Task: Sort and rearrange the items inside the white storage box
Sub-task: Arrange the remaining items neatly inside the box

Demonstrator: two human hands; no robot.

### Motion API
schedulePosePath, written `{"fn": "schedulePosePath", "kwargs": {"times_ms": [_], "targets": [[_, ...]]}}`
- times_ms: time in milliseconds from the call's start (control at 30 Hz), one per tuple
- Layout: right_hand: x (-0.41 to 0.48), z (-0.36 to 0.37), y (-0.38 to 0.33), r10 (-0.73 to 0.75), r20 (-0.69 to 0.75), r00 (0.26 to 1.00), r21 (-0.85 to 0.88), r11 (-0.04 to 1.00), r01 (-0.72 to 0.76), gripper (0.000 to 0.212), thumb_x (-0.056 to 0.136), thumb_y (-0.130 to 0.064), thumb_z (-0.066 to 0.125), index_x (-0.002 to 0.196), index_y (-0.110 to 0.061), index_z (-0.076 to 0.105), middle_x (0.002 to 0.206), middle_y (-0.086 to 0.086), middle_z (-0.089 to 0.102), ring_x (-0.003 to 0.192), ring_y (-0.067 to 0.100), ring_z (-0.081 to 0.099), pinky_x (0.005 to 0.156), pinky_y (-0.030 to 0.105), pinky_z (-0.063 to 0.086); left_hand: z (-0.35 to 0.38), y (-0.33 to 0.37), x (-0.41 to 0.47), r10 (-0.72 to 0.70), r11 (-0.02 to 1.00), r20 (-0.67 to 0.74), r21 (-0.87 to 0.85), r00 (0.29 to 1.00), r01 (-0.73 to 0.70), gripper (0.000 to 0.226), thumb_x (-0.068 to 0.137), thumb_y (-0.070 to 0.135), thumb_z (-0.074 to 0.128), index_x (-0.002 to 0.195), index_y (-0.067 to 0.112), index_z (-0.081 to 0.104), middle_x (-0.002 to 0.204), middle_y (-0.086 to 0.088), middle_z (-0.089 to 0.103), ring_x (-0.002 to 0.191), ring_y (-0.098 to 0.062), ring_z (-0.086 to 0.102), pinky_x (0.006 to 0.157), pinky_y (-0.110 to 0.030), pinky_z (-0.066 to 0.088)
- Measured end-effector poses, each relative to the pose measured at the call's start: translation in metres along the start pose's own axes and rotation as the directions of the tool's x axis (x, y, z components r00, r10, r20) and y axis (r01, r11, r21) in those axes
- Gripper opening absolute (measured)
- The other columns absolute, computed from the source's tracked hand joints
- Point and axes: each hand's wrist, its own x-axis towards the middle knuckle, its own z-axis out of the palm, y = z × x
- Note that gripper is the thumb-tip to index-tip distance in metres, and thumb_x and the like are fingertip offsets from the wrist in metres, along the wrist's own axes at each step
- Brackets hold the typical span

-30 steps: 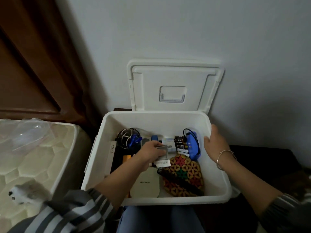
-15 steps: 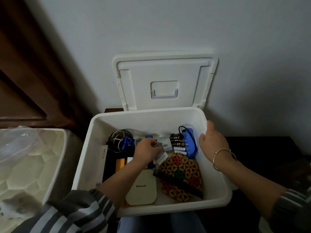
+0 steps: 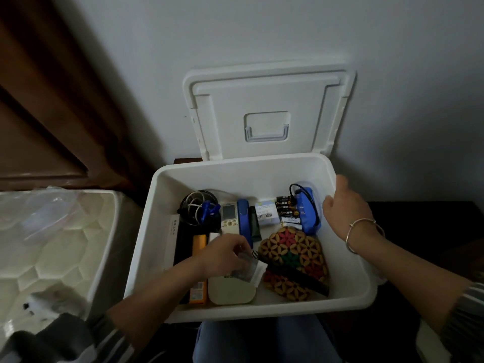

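The white storage box [image 3: 348,292] stands open on my lap, its lid [image 3: 267,111] leaning on the wall. My left hand [image 3: 225,256] is inside it and pinches a small plastic packet [image 3: 251,271] above a cream flat device [image 3: 230,290]. On the box's right rim, my right hand [image 3: 343,205] keeps a grip. Inside lie a patterned pouch [image 3: 293,260], a blue device with a black cable [image 3: 306,210], batteries [image 3: 285,209], a labelled small box [image 3: 265,212], a remote control [image 3: 230,214], a blue stapler-like item [image 3: 243,213], coiled cables [image 3: 199,208] and an orange item [image 3: 199,242].
A quilted mattress [image 3: 52,252] with a clear plastic bag [image 3: 44,216] lies at my left. A brown wooden door [image 3: 39,95] is behind it. The grey wall stands right behind the lid. A dark surface [image 3: 419,231] runs to the right of the box.
My left hand has drawn back toward me with the small packet, uncovering the remote and the blue item. My right hand has stayed on the right rim.
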Motion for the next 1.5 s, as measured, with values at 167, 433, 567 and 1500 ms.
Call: {"fn": "schedulePosePath", "kwargs": {"times_ms": [167,433,567,1500], "targets": [[-0.001,0.000,0.000,0.007,-0.001,1.000,0.001,1.000,-0.007,0.029,0.093,-0.011,0.042,0.119,-0.001,0.036,0.099,0.025,0.058,0.081,0.039,0.055,0.060,0.034,0.036,0.025,-0.003,0.003,0.148,0.969,0.117,0.183,0.982,-0.168,0.020,0.084,0.012,0.066,0.104,0.014,0.063,0.110,-0.001,0.062,0.095,-0.012,0.057,0.076,-0.023,0.049],[0.001,0.001,0.000,0.023,0.005,1.000,0.017,1.000,-0.023,0.029,0.092,-0.011,0.043,0.119,-0.002,0.036,0.096,0.023,0.058,0.068,0.029,0.042,0.058,0.033,0.034,0.035,0.013,0.009,0.288,0.830,0.254,0.416,0.923,-0.373,0.017,0.082,0.018,0.066,0.099,0.015,0.064,0.101,-0.004,0.063,0.089,-0.019,0.057,0.068,-0.028,0.043],[0.001,0.001,0.000,0.021,0.005,1.000,0.020,1.000,-0.021,0.030,0.092,-0.011,0.043,0.119,-0.002,0.036,0.095,0.022,0.057,0.068,0.028,0.041,0.058,0.032,0.032,0.045,0.018,0.012,0.272,0.836,0.286,0.403,0.919,-0.373,0.018,0.085,0.016,0.066,0.102,0.010,0.065,0.102,-0.006,0.064,0.089,-0.020,0.058,0.070,-0.027,0.045],[0.001,0.000,-0.001,0.025,0.019,1.000,0.028,0.999,-0.025,0.032,0.092,-0.012,0.041,0.123,-0.005,0.035,0.081,0.010,0.049,0.065,0.027,0.047,0.054,0.030,0.034,0.039,0.031,0.141,0.308,0.859,-0.266,0.491,0.913,-0.147,0.036,0.090,0.023,0.058,0.122,0.009,0.061,0.121,-0.012,0.057,0.112,-0.029,0.051,0.090,-0.039,0.042]]}}
